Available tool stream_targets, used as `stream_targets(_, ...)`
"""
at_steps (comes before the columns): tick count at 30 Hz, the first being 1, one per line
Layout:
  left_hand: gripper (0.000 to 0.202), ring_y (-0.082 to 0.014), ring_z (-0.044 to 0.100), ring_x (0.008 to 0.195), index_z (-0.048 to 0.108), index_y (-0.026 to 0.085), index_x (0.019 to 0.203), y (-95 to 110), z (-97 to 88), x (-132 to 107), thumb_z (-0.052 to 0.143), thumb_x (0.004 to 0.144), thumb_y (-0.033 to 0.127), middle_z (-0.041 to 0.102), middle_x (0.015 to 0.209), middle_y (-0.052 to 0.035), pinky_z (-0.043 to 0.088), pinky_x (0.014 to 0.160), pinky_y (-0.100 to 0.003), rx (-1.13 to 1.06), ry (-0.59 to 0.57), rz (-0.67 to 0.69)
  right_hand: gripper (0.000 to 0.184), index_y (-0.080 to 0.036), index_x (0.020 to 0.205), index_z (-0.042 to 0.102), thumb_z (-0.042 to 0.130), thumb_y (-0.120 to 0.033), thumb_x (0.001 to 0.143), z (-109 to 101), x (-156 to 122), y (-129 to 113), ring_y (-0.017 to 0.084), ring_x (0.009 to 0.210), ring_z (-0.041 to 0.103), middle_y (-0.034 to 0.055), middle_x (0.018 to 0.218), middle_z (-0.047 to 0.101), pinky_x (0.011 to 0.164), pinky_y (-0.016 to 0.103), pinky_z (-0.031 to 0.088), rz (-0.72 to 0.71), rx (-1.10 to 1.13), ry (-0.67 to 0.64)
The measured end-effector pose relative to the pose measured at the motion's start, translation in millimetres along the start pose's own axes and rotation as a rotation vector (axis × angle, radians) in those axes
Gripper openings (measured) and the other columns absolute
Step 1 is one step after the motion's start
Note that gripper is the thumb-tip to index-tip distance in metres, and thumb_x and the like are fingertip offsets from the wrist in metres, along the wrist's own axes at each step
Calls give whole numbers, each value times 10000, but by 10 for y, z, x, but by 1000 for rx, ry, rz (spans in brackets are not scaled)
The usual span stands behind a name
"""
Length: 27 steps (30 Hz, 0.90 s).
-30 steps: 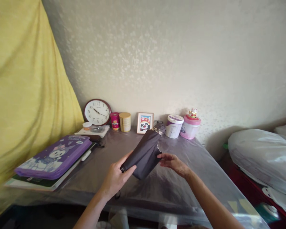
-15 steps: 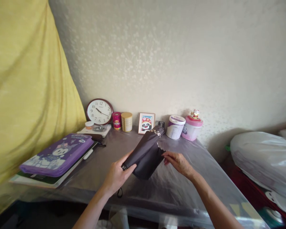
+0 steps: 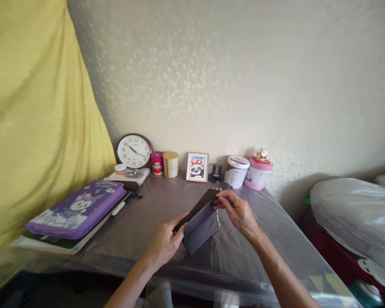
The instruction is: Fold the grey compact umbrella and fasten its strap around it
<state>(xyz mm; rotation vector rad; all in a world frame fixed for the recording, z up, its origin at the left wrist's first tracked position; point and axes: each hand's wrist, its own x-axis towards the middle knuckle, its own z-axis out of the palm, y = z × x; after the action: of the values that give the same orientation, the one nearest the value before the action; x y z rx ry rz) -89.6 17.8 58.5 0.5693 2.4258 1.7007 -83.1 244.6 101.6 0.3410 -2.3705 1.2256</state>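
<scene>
A dark folding umbrella (image 3: 201,220) is held above the table, tilted with its far end up and to the right. Its cloth is collapsed but loose, and one grey-blue panel hangs down toward me with a light patterned trim at its edge. My left hand (image 3: 166,243) is closed around the near end, thumb on top. At the far end, my right hand (image 3: 237,209) pinches the cloth near the trim between thumb and fingers. The umbrella's handle is mostly hidden by my left hand.
A table (image 3: 131,231) has a shiny grey cover. A purple case (image 3: 79,209) lies on books at left. Along the wall stand a clock (image 3: 134,150), a red can (image 3: 156,163), a yellow can (image 3: 171,165), a framed panda picture (image 3: 197,167) and two tubs (image 3: 236,172).
The umbrella has come lower and its far end has dropped, uncovering a black object by the frame. My right hand has moved up along the cloth, and a panel now hangs open.
</scene>
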Motion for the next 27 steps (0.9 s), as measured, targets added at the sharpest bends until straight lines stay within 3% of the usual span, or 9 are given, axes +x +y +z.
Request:
stream_targets(4,550,-100,432,355,630,168,1058,-14,46,-38,238,894,516,475,452,53,359,373,-189,-70,-70,-21,178,-222,931,531,426,-363,898,29,16,1,157,729,680,21,791,681,718,284,535,-25,-16,29)
stream_targets(7,567,-85,427,350,654,149,885,-23,58,-58,248,884,544,447,456,53,369,384,-184,-57,-78,-8,173,-225,942,533,412,-344,906,28,26,-16,153,736,674,17,789,682,720,286,531,-44,-90,32)
stream_targets(9,501,-86,436,365,640,160,925,-25,67,-58,336,857,552,422,471,65,362,373,-176,-50,-74,3,172,-224,950,537,389,-304,916,29,28,-42,147,752,667,15,792,682,728,283,523,-76,-165,2)
stream_targets(12,457,-99,458,399,629,178,982,-19,79,-46,408,827,547,399,494,71,353,352,-170,-62,-55,-15,209,-215,1050,527,387,-207,895,24,6,-89,165,907,631,57,972,668,818,316,491,-183,-296,-87)
stream_targets(16,483,-92,447,392,621,167,1046,-25,64,-28,389,836,535,434,509,64,357,343,-168,-95,-63,-39,479,-183,1189,480,456,-66,725,-8,-58,-98,223,1140,490,103,1204,566,994,429,352,-390,-464,-303)
stream_targets(20,559,-81,430,351,386,248,1335,-51,25,-23,407,841,508,410,511,92,336,302,-151,-122,-31,-101,629,-176,1251,448,441,-24,640,-25,-83,2,229,1255,362,95,1314,479,1077,462,188,-441,-659,-388)
stream_targets(23,598,-79,406,328,261,289,1398,-47,7,-32,400,853,493,304,465,118,356,317,-152,-130,-75,-91,623,-176,1258,435,434,-5,659,-15,-61,78,231,1250,349,102,1293,491,1077,459,147,-424,-789,-341)
stream_targets(27,536,-82,409,336,357,262,1371,-36,-7,-40,339,883,484,316,425,107,388,374,-170,-72,-160,-46,427,-173,1036,540,462,-2,653,-17,-23,83,232,1055,472,92,1018,610,1011,430,221,-378,-880,-357)
